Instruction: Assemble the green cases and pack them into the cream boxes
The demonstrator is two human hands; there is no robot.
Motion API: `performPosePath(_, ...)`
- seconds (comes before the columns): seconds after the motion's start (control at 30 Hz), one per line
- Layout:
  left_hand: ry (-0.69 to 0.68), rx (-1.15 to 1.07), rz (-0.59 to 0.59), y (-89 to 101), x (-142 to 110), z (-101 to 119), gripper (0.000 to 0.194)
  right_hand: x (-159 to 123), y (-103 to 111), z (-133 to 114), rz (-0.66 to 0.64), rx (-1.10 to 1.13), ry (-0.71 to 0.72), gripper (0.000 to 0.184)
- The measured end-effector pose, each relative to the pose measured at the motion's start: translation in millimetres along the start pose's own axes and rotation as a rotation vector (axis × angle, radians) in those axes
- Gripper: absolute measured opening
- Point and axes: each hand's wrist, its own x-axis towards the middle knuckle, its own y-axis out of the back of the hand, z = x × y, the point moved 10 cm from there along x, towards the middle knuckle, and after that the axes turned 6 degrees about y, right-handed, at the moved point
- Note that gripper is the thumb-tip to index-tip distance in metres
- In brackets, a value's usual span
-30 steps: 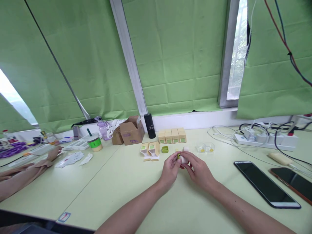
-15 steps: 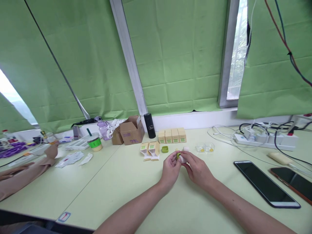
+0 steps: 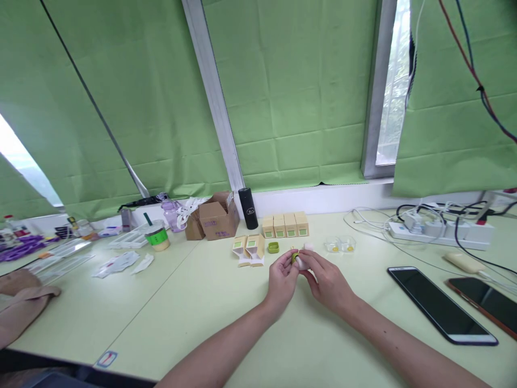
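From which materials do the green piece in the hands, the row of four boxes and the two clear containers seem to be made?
The green piece: perhaps plastic, by its even colour; mostly covered, so its finish is unclear.
The four boxes: probably matte cardboard, tan with straight edges.
The clear containers: likely glossy plastic, with see-through walls; glass remains possible.

Seemingly an office-like workroom, with a long worktable [image 3: 194,291], green window blinds [image 3: 291,97], power strip [image 3: 428,241] and cardboard box [image 3: 220,223].
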Motion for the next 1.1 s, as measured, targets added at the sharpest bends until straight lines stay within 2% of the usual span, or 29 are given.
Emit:
performPosePath(0.2, -0.018, 0.015, -0.156, -10.3, -5, 0, 0.062, -6, -5, 7, -0.039, 0.048, -0.053, 0.050)
performPosePath(0.47, 0.042, -0.012, -0.100, -4.1, 2, -12, 0.065, -4, -3, 2, -0.016, 0.062, -0.042, 0.043)
performPosePath(0.73, 0.032, -0.015, -0.109, -6.7, 1, -9, 0.057, -3, 1, 2, 0.023, 0.064, -0.030, 0.041)
performPosePath(1.1, 0.039, 0.004, -0.097, -6.8, 1, -7, 0.051, -5, -3, 5, 0.005, 0.046, -0.034, 0.040)
